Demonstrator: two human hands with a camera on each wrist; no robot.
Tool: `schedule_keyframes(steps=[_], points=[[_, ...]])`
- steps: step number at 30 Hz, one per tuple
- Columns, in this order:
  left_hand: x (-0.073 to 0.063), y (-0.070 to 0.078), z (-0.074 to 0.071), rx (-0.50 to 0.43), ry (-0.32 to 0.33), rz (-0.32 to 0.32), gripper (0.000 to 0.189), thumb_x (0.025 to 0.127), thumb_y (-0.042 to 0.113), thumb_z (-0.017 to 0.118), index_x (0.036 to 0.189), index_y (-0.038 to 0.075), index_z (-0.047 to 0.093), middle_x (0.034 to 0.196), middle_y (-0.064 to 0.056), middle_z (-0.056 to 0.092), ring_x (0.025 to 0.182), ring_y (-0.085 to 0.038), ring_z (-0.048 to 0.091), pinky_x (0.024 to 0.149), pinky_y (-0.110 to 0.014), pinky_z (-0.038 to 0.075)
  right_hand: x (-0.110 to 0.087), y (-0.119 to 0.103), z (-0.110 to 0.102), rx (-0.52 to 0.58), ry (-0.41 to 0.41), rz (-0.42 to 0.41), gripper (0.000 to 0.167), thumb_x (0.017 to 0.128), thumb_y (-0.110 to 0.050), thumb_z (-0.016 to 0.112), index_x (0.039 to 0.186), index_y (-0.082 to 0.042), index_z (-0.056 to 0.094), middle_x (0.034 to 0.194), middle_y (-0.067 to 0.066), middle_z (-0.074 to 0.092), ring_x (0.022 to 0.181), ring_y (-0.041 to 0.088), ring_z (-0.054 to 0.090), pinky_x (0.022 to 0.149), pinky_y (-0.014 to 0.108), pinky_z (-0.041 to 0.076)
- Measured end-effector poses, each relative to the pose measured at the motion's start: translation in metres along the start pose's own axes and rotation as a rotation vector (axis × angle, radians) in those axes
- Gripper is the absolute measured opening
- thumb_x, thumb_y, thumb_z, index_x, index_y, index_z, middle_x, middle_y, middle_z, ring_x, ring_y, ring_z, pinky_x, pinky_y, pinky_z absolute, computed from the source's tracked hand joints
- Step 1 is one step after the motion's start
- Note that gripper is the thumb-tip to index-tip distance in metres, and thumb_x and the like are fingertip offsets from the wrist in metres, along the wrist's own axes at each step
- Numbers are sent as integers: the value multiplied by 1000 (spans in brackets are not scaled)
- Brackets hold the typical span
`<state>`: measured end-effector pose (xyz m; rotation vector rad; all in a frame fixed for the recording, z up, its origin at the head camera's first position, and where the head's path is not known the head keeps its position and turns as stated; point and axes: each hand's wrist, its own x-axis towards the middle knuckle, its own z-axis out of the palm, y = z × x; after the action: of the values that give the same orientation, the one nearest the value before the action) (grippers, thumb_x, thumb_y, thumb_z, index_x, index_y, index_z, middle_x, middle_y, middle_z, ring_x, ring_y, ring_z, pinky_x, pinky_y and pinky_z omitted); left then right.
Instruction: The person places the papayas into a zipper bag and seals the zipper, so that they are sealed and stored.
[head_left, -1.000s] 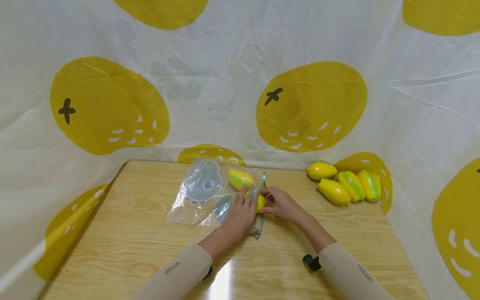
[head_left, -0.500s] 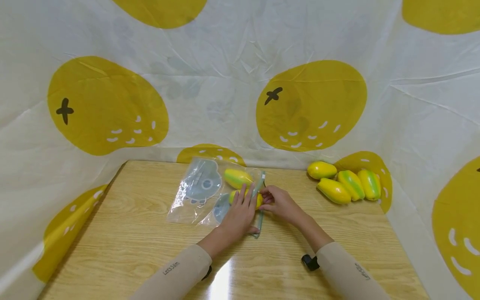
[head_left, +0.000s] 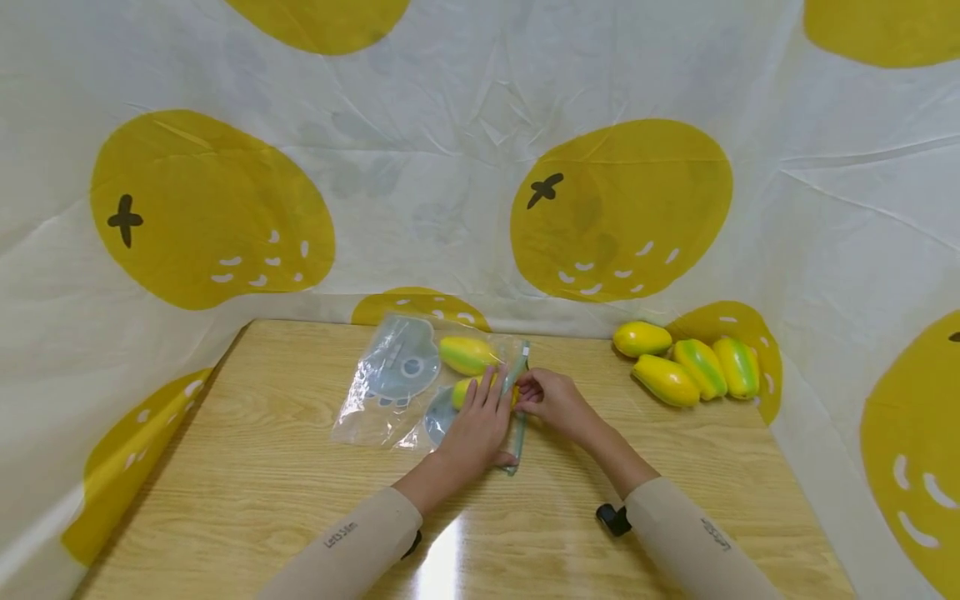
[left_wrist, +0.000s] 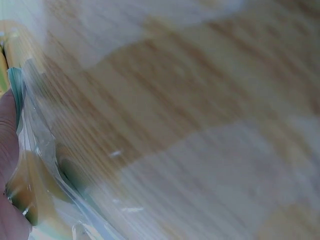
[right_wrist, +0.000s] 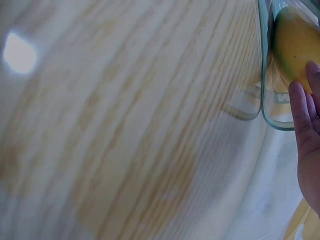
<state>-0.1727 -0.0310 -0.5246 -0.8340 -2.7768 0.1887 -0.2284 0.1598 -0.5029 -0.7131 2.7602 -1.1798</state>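
Note:
A clear zip bag [head_left: 356,427] with grey-blue animal prints lies flat, its zip mouth facing right. One yellow-green papaya [head_left: 467,355] is inside, near the bag's back edge. A second papaya [head_left: 461,394] is at the mouth, partly hidden under my left hand [head_left: 472,429]. The left fingers stretch straight across bag and fruit, with the thumb by the zip strip's near end. My right hand [head_left: 557,402] holds the outer end of the second papaya between thumb and fingers. In the right wrist view, the right fingertips [right_wrist: 296,92] meet this papaya [right_wrist: 295,47] at the mouth.
At the table's back right corner, several more papayas [head_left: 666,381] lie close together. A white cloth [head_left: 435,225] with large yellow fruit prints surrounds the wooden table [head_left: 300,483] at the back and sides.
Both papayas have slid left, deeper into the bag, and less of the second one shows outside the mouth. My right hand has moved slightly left with it; my left hand stays nearly still.

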Motion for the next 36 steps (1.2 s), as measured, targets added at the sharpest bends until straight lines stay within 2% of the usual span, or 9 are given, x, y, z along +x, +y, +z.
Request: schedule_keyframes(steps=[7, 12, 16, 23, 32, 36], points=[[-1, -4, 0, -8, 10, -6, 136, 68, 81, 72, 161, -5, 22, 170, -28, 10, 158, -43, 16, 125, -53, 29, 3, -1, 0, -12, 6, -23, 31, 83, -7, 85, 110, 1, 70, 99, 10, 74, 86, 18, 72, 75, 27, 61], [0, -5, -1, -35, -8, -8, 133, 69, 80, 73, 160, -3, 25, 170, -28, 10, 159, -42, 14, 126, -53, 27, -2, 2, -7, -23, 1, 26, 33, 85, -10, 85, 112, 1, 69, 100, 9, 74, 88, 17, 71, 78, 29, 61], [0, -4, 0, -38, -14, -9, 130, 68, 80, 73, 159, -2, 29, 170, -28, 11, 159, -42, 15, 126, -53, 27, -10, 7, -18, -21, -6, 48, 38, 87, -11, 83, 119, 2, 66, 108, 13, 72, 96, 23, 71, 86, 37, 61], [0, -3, 1, -48, -21, -10, 128, 68, 80, 74, 158, -1, 33, 171, -28, 10, 159, -41, 16, 126, -54, 27, -32, 25, -54, -133, 57, 41, 47, 90, -17, 80, 130, 1, 62, 127, 19, 67, 117, 40, 65, 99, 53, 55], [0, -2, 0, -65, -18, -8, 128, 67, 79, 75, 158, -1, 34, 171, -28, 10, 159, -42, 15, 126, -54, 26, -60, 59, -114, -289, 204, 60, 57, 88, -18, 82, 135, 4, 58, 136, 28, 61, 126, 48, 55, 102, 64, 47], [1, -1, -1, -56, -11, -2, 126, 68, 79, 76, 156, -1, 37, 170, -28, 12, 159, -42, 17, 126, -54, 27, -72, 76, -137, -339, 232, 81, 62, 87, -18, 83, 137, 6, 55, 136, 32, 58, 126, 52, 51, 103, 68, 41]])
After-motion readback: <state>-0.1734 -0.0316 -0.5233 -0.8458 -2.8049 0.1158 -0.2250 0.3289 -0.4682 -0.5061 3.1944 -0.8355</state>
